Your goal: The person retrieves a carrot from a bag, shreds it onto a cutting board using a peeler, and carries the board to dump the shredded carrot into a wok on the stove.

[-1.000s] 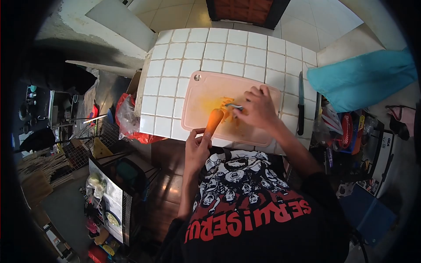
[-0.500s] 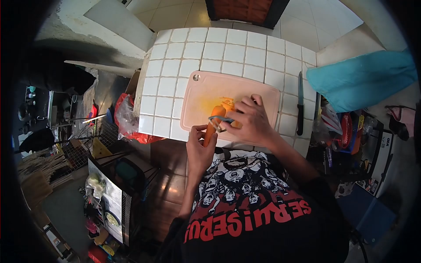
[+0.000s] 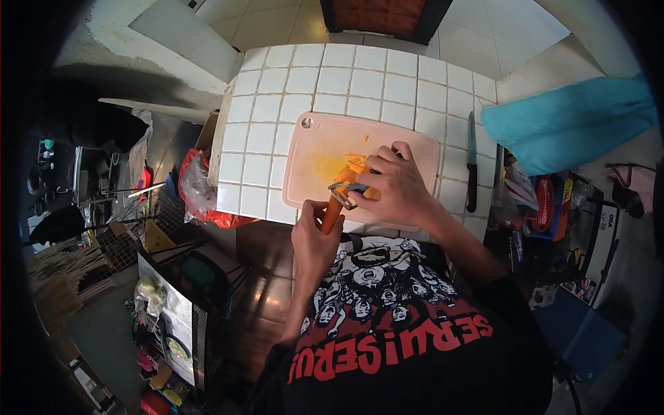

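My left hand [image 3: 317,234] is closed around the lower end of an orange carrot [image 3: 333,213], which slants up over the near edge of a pink cutting board [image 3: 315,138]. Fingers of my right hand [image 3: 399,185] grip a peeler [image 3: 344,191], whose metal head lies across the carrot. Orange peelings [image 3: 356,164] are heaped on the board beside the carrot's upper end, partly hidden by my right hand. A yellow-orange stain shows on the board to their left.
The board lies on a white tiled table [image 3: 370,61]. A black-handled knife [image 3: 472,162] lies right of the board. Beyond it hangs a turquoise cloth [image 3: 567,124]. A red and clear plastic bag [image 3: 200,187] is at the table's left edge.
Over the last second, the peeler in my right hand came down from the peelings onto the carrot. My left hand turned the carrot a little more upright, and a small peeling now lies farther up the board.
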Demonstrator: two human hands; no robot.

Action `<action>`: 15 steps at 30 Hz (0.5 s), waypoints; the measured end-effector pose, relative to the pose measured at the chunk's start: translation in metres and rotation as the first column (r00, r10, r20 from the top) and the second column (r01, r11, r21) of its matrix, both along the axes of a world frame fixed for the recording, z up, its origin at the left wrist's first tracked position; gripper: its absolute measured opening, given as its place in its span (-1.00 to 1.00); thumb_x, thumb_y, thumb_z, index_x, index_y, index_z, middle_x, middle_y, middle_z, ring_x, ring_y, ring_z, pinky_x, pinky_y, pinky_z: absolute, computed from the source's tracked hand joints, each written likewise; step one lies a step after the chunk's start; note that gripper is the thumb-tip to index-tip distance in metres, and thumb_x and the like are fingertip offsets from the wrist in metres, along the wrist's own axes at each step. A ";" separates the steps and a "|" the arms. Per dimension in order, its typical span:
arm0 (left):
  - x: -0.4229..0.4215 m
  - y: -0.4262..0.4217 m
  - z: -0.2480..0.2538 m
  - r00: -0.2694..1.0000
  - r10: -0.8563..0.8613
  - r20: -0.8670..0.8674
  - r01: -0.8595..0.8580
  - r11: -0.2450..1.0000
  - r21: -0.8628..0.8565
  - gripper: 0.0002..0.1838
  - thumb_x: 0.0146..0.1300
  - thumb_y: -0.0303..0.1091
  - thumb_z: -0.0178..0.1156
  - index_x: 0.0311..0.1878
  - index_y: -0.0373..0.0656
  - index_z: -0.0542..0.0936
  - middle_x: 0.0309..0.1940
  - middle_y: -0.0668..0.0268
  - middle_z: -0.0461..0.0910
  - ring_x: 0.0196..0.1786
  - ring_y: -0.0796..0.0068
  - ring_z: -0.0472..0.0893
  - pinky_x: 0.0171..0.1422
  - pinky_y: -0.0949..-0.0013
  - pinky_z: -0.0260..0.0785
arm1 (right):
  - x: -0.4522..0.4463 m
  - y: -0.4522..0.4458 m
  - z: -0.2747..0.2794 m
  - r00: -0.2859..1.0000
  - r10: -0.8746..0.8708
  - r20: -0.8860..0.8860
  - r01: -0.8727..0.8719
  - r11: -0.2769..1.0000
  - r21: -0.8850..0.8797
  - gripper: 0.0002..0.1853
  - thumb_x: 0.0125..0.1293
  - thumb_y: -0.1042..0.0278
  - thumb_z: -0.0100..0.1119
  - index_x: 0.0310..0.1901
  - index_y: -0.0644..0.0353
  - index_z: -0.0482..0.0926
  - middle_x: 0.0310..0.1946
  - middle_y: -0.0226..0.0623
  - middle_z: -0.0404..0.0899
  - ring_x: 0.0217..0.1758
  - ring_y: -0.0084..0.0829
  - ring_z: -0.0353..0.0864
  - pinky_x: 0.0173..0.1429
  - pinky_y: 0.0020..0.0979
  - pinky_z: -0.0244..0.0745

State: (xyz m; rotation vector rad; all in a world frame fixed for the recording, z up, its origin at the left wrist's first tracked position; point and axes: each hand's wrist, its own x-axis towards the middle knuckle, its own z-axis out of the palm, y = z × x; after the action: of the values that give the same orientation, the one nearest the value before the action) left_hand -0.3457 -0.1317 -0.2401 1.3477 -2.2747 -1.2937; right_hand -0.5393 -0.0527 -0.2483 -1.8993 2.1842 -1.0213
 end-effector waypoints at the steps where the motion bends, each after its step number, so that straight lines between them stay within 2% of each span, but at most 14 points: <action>1: 0.001 -0.001 0.000 1.000 0.004 0.001 -0.004 1.000 -0.002 -0.66 0.14 -0.38 0.40 -0.09 -0.26 0.51 -0.37 0.12 0.65 -0.39 0.17 0.66 -0.28 0.20 0.47 | 0.001 -0.001 -0.001 1.000 0.014 0.011 -0.014 1.000 0.011 -0.74 0.07 0.04 0.41 -0.42 0.05 0.71 -0.46 -0.43 0.50 -0.18 -0.40 0.44 0.14 -0.23 0.18; 3: 0.004 -0.001 0.001 0.997 -0.041 0.064 0.044 0.998 -0.039 -0.68 0.15 -0.39 0.39 -0.09 -0.23 0.51 -0.38 0.12 0.64 -0.34 0.07 0.67 -0.24 0.16 0.47 | -0.010 -0.001 -0.011 0.999 0.003 -0.041 0.000 0.997 0.074 -0.75 0.08 0.04 0.40 -0.42 0.05 0.72 -0.45 -0.43 0.51 -0.18 -0.40 0.44 0.14 -0.23 0.18; 5: 0.005 -0.002 0.005 0.996 -0.040 0.075 0.042 0.999 -0.020 -0.68 0.15 -0.39 0.39 -0.08 -0.21 0.51 -0.39 0.14 0.64 -0.33 0.07 0.67 -0.23 0.16 0.47 | -0.025 0.003 -0.021 0.995 -0.008 -0.095 0.021 0.990 0.138 -0.75 0.08 0.04 0.40 -0.41 0.04 0.73 -0.45 -0.43 0.52 -0.18 -0.40 0.44 0.15 -0.23 0.18; 7: 0.006 -0.002 0.008 0.995 -0.043 0.085 0.043 0.999 -0.004 -0.69 0.16 -0.38 0.38 -0.08 -0.19 0.51 -0.39 0.15 0.64 -0.32 0.07 0.67 -0.22 0.15 0.47 | -0.040 0.008 -0.029 0.982 -0.102 -0.160 0.135 0.968 0.213 -0.74 0.11 0.02 0.36 -0.41 0.05 0.76 -0.44 -0.41 0.56 -0.16 -0.41 0.46 0.14 -0.23 0.17; 12: 0.005 0.001 0.006 0.990 -0.105 0.099 0.121 0.979 -0.167 -0.70 0.15 -0.39 0.36 -0.09 -0.16 0.50 -0.37 0.18 0.64 -0.33 0.04 0.66 -0.26 0.13 0.47 | -0.034 0.010 -0.012 0.985 -0.164 -0.060 0.172 0.965 0.196 -0.73 0.11 0.02 0.36 -0.42 0.06 0.76 -0.45 -0.41 0.55 -0.16 -0.42 0.46 0.15 -0.26 0.15; 13: 0.005 0.001 0.004 0.989 -0.109 0.098 0.124 0.978 -0.165 -0.70 0.15 -0.39 0.36 -0.09 -0.16 0.50 -0.37 0.18 0.64 -0.33 0.04 0.66 -0.26 0.13 0.47 | -0.029 0.007 -0.004 0.995 -0.103 -0.001 0.102 0.982 0.157 -0.75 0.09 0.06 0.39 -0.42 0.06 0.75 -0.47 -0.42 0.53 -0.19 -0.43 0.45 0.14 -0.27 0.15; 14: 0.006 0.001 0.001 0.979 -0.169 0.113 0.192 0.952 -0.237 -0.71 0.14 -0.43 0.34 -0.09 -0.16 0.50 -0.34 0.18 0.63 -0.34 0.04 0.65 -0.28 0.13 0.47 | -0.025 0.004 0.001 0.998 -0.040 0.055 0.034 0.993 0.112 -0.77 0.07 0.09 0.43 -0.42 0.06 0.75 -0.49 -0.44 0.50 -0.21 -0.43 0.44 0.13 -0.28 0.16; 15: 0.006 0.001 0.000 0.965 -0.227 0.133 0.258 0.916 -0.308 -0.72 0.12 -0.46 0.33 -0.10 -0.15 0.50 -0.32 0.19 0.63 -0.34 0.04 0.65 -0.29 0.12 0.47 | -0.021 0.001 0.004 0.997 -0.045 0.056 0.038 0.993 0.110 -0.77 0.07 0.09 0.43 -0.42 0.06 0.75 -0.49 -0.44 0.50 -0.21 -0.43 0.44 0.13 -0.28 0.16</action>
State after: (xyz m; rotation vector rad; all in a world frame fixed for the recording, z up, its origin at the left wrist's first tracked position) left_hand -0.3395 -0.1311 -0.2402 1.0607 -2.6441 -0.8752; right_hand -0.5607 -0.0519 -0.2442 -1.7626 2.2074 -0.9303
